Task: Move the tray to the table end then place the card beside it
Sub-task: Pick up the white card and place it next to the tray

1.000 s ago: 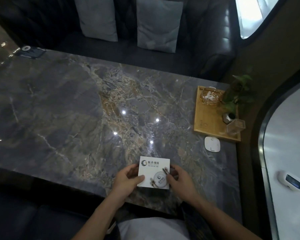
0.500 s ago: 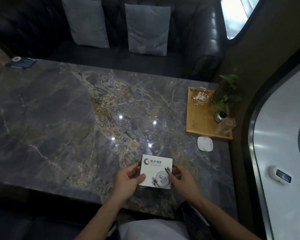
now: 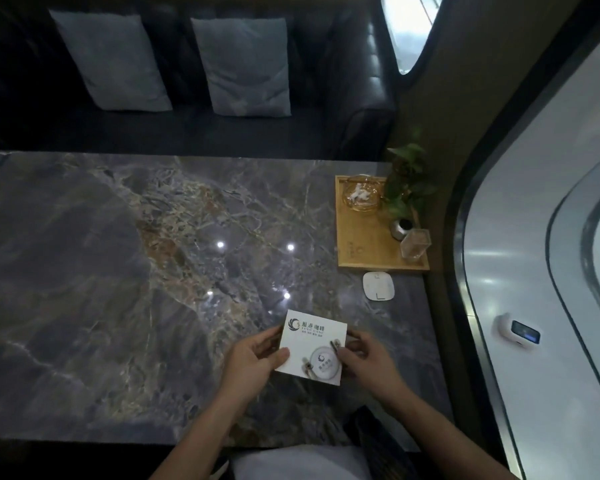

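Your left hand (image 3: pixel 253 362) has its thumb laid across the near left corner of the card (image 3: pixel 312 346), with the fingers curled under that edge. Your right hand (image 3: pixel 364 362) pinches the right edge, thumb close to the round clear piece (image 3: pixel 323 363) that sits on the card's lower half. Both hands are closed on the card, so it is held between them just above the table (image 3: pixel 153 271), close to the near edge and in front of you. How much of it rests on the stone, I cannot tell.

The tray (image 3: pixel 364 237) already lies at the right end of the table, against the wall side. It carries a glass bowl (image 3: pixel 361 195), a small plant (image 3: pixel 407 188) in a metal pot and a clear cup (image 3: pixel 414 244). A white square pad (image 3: pixel 378 285) lies just beside the tray's near edge.

By the look of it, the tray step is done and you are on the card step. The card is well apart from the tray. The next move calls for carrying it forward and to the right. The free stone beside the tray is along its left side; the near side is partly taken by the pad. Keep the card level so that the round piece does not slide off, and set it down flat, close to the tray without nudging it.
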Motion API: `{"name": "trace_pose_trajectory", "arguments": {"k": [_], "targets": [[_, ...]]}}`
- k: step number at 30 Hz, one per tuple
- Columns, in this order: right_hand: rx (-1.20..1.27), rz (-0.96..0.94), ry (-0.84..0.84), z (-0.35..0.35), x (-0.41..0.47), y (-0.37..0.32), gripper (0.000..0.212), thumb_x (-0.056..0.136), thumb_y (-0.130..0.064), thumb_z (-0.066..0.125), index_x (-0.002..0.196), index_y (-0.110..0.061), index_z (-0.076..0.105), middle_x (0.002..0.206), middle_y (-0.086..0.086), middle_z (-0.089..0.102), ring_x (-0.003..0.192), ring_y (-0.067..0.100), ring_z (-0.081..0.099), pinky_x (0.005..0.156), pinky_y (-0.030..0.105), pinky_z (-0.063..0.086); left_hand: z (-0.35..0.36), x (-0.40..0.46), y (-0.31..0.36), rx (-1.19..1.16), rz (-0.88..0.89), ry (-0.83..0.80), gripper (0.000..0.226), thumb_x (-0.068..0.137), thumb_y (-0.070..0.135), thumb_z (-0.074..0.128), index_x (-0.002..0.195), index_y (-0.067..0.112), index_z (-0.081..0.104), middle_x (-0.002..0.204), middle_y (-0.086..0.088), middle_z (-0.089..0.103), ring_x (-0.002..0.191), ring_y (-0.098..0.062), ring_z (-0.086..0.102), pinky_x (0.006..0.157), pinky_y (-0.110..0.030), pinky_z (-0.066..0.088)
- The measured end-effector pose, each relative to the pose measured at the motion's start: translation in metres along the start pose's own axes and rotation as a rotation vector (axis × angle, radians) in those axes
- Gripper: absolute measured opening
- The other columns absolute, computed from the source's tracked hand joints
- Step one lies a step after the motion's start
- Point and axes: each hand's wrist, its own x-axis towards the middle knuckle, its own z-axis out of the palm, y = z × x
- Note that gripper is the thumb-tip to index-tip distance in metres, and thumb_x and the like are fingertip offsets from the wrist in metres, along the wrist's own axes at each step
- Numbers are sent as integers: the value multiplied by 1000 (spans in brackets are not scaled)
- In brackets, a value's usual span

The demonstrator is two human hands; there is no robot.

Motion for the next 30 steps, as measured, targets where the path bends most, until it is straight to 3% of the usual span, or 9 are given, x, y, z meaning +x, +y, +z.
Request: {"name": "trace_pose_trajectory", "arguments": {"k": [2, 4, 12, 16, 21, 25, 30], "targets": [[53, 20, 12, -5, 2, 0, 38, 84, -14, 72, 121, -16, 62, 97, 11, 72, 89, 26, 72, 79, 52, 59, 4, 3, 3, -10, -7, -25, 48, 81, -8, 70, 122, 17, 66, 107, 4, 76, 101, -12, 72, 80, -27, 59], [125, 52, 33, -13, 6, 2, 40, 82, -14, 75, 120, -16, 61, 102, 13, 72, 91, 28, 72, 78, 52, 60, 11, 6, 9, -9, -22, -69, 46, 83, -8, 68, 118, 21, 66, 103, 8, 77, 99, -11, 72, 76, -24, 58], [304, 95, 39, -31, 8, 6, 37, 84, -1, 70, 119, -7, 60, 100, 16, 74, 87, 28, 73, 63, 36, 59, 28, 22, 24, -13, -59, -154, 39, 87, -6, 63, 119, 18, 65, 113, 1, 74, 105, -13, 70, 86, -29, 59], [316, 86, 84, -38, 9, 10, 37, 84, 0, 70, 120, -6, 59, 98, 15, 73, 82, 20, 72, 62, 29, 58, 37, 31, 27, 7, -56, -128, 36, 87, 2, 67, 121, 16, 66, 117, -2, 73, 109, -19, 69, 96, -40, 55], [368, 61, 170, -45, 8, 16, 34, 86, 0, 68, 118, -6, 60, 99, 13, 73, 86, 20, 73, 62, 28, 58, 52, 38, 27, -4, -74, -96, 44, 85, 10, 72, 127, 12, 61, 118, -4, 71, 110, -23, 67, 89, -39, 57], [418, 73, 261, -50, 7, 25, 33, 85, -1, 69, 117, -4, 59, 108, 15, 73, 93, 18, 72, 67, 25, 58, 70, 40, 29, -47, -111, -107, 48, 83, 10, 74, 127, 13, 58, 119, -3, 66, 108, -20, 65, 74, -28, 60], [474, 108, 328, -55, 2, 30, 34, 85, 3, 67, 117, 0, 54, 106, 14, 71, 85, 11, 73, 63, 21, 58, 99, 43, 32, -84, -188, -157, 52, 81, 8, 76, 128, 10, 55, 112, -5, 70, 104, -25, 69, 80, -41, 61]]}}
